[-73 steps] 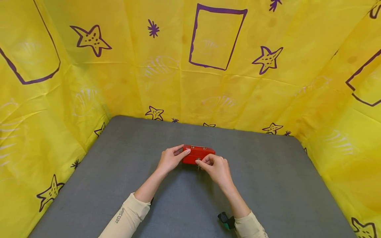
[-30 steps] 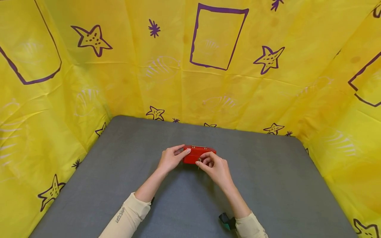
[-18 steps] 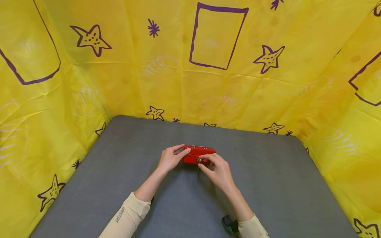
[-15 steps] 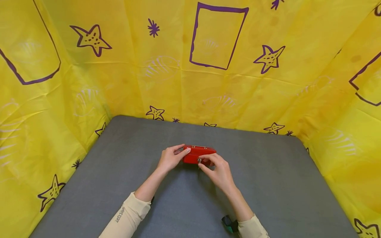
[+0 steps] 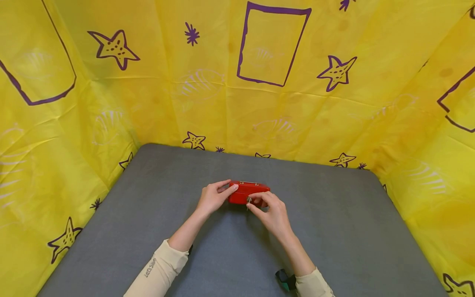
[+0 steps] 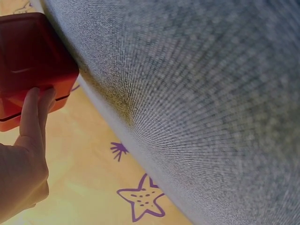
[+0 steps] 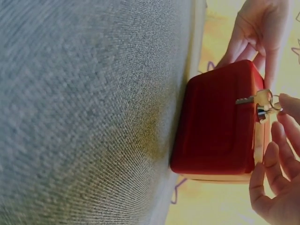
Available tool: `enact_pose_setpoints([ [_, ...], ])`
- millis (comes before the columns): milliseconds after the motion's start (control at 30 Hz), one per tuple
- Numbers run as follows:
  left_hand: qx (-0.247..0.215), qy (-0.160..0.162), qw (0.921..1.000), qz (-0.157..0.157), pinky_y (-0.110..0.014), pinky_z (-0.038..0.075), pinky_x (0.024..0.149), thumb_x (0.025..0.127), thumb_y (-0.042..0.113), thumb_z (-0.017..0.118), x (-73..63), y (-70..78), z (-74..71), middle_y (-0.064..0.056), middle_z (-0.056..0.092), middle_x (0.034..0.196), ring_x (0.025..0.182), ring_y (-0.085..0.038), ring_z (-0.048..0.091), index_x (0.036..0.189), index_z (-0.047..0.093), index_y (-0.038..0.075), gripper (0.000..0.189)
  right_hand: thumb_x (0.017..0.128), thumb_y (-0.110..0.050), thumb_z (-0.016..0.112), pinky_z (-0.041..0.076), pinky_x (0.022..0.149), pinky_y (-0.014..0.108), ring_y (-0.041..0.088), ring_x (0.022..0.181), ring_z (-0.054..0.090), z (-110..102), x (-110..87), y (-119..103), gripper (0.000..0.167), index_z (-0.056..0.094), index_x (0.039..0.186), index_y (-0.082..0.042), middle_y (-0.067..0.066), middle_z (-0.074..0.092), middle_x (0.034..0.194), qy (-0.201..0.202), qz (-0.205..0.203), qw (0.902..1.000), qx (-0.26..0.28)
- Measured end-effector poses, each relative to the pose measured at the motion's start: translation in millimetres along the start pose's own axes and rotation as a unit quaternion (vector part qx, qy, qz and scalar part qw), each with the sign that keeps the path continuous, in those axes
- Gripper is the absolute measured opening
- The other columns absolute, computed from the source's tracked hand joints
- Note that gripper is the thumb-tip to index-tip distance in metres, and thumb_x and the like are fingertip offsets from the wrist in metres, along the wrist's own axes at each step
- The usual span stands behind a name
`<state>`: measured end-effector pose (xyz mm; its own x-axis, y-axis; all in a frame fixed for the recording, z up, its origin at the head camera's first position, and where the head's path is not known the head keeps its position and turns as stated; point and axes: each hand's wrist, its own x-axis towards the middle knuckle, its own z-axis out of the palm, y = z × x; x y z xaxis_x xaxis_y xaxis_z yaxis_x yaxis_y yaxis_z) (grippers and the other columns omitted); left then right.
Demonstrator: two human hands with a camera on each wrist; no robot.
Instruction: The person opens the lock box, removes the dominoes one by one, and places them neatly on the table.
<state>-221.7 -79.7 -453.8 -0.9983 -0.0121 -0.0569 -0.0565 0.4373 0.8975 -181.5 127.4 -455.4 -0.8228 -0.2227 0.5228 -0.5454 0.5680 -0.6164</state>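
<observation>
A red metal cash box (image 5: 239, 199) with a thin handle on its lid stands on the grey table. My left hand (image 5: 213, 198) holds its left end, thumb on the front, the other fingers along the side; the left wrist view shows two fingers nearly straight against the red wall. At the front of the box, my right hand (image 5: 272, 210) pinches a key at the lock (image 7: 261, 113) between thumb and forefinger. A second key (image 7: 246, 100) hangs from the same ring in the right wrist view. The remaining right fingers are bent near the box's edge.
The grey table (image 5: 167, 173) reaches back to yellow cloth walls (image 5: 208, 103) printed with purple starfish and fish outlines. A black and green strap piece (image 5: 285, 280) sits beside the right sleeve.
The right thumb and forefinger have shifted around the key since a second ago, the thumb now lower and the wrist slightly turned. Left hand and cash box stay in place.
</observation>
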Motion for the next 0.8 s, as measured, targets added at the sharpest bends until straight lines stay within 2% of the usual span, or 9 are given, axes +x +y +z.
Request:
enact_pose_setpoints([
  [133,0.0,0.001,1.0,0.001,-0.042,0.055,0.085,0.088,0.043,0.071,0.3,-0.3,-0.2,-0.017,0.063,0.126,0.11,-0.031,0.064,0.13,0.063,0.009,0.055,0.079,-0.016,0.083,0.053,0.066,0.032,0.015,0.072,0.054,0,-0.2,-1,0.025,0.072,0.101,-0.015,-0.002,0.062,0.083,-0.008,0.013,0.9999,0.004],
  [300,-0.001,0.0,1.0,0.0,-0.042,0.055,0.085,0.087,0.044,0.071,0.5,-0.8,-0.4,-0.016,0.062,0.127,0.11,-0.03,0.064,0.13,0.064,0.009,0.055,0.077,-0.022,0.085,0.055,0.069,0.036,0.014,0.081,0.053,0,-1.7,-2,0.036,0.069,0.109,-0.016,-0.002,0.059,0.089,0.002,0.042,0.9991,0.009],
  [400,-0.001,0.002,1.0,0.001,-0.041,0.055,0.085,0.087,0.045,0.071,0.5,-0.7,-0.7,-0.016,0.063,0.126,0.11,-0.03,0.065,0.13,0.064,0.01,0.056,0.077,-0.026,0.085,0.054,0.073,0.039,0.017,0.093,0.051,-2,-0.9,1,0.044,0.066,0.115,-0.015,0.0,0.057,0.1,0.029,0.058,0.9979,0.004],
  [467,-0.001,0.002,1.0,0.002,-0.041,0.055,0.085,0.086,0.046,0.071,0.6,-0.8,-0.8,-0.016,0.063,0.126,0.11,-0.029,0.065,0.129,0.064,0.01,0.056,0.076,-0.026,0.085,0.053,0.077,0.043,0.021,0.104,0.049,-4,0.7,4,0.053,0.063,0.123,-0.014,0.005,0.056,0.115,0.039,0.065,0.9972,-0.003],
  [533,-0.003,0.002,1.0,0.0,-0.041,0.055,0.086,0.086,0.046,0.071,0.9,-0.9,-0.9,-0.016,0.063,0.126,0.11,-0.029,0.065,0.129,0.064,0.01,0.057,0.076,-0.024,0.085,0.05,0.086,0.049,0.026,0.116,0.045,-6,2.8,8,0.064,0.057,0.132,-0.013,0.009,0.051,0.131,0.027,0.071,0.997,-0.014],
  [633,-0.007,0.0,1.0,-0.002,-0.041,0.055,0.085,0.086,0.048,0.071,1.1,-1.1,-0.8,-0.015,0.063,0.126,0.11,-0.029,0.064,0.13,0.064,0.01,0.058,0.075,-0.018,0.084,0.043,0.098,0.056,0.03,0.131,0.039,-9,4.7,13,0.078,0.046,0.143,-0.011,0.011,0.041,0.147,-0.02,0.078,0.9964,-0.026],
  [733,-0.009,-0.001,1.0,-0.004,-0.04,0.055,0.085,0.086,0.048,0.071,1.4,-1.4,-0.3,-0.015,0.064,0.125,0.11,-0.029,0.065,0.129,0.064,0.01,0.058,0.076,-0.013,0.083,0.04,0.102,0.056,0.031,0.135,0.039,-11,4.8,17,0.08,0.043,0.146,-0.009,0.01,0.04,0.151,-0.059,0.083,0.9943,-0.031],
  [800,-0.007,-0.001,1.0,-0.003,-0.04,0.055,0.085,0.086,0.049,0.071,1.5,-1.2,-0.1,-0.016,0.064,0.125,0.11,-0.029,0.065,0.129,0.064,0.01,0.059,0.077,-0.01,0.082,0.043,0.102,0.052,0.03,0.133,0.043,-11,4.2,19,0.079,0.042,0.146,-0.009,0.01,0.041,0.15,-0.066,0.087,0.9938,-0.023],
])
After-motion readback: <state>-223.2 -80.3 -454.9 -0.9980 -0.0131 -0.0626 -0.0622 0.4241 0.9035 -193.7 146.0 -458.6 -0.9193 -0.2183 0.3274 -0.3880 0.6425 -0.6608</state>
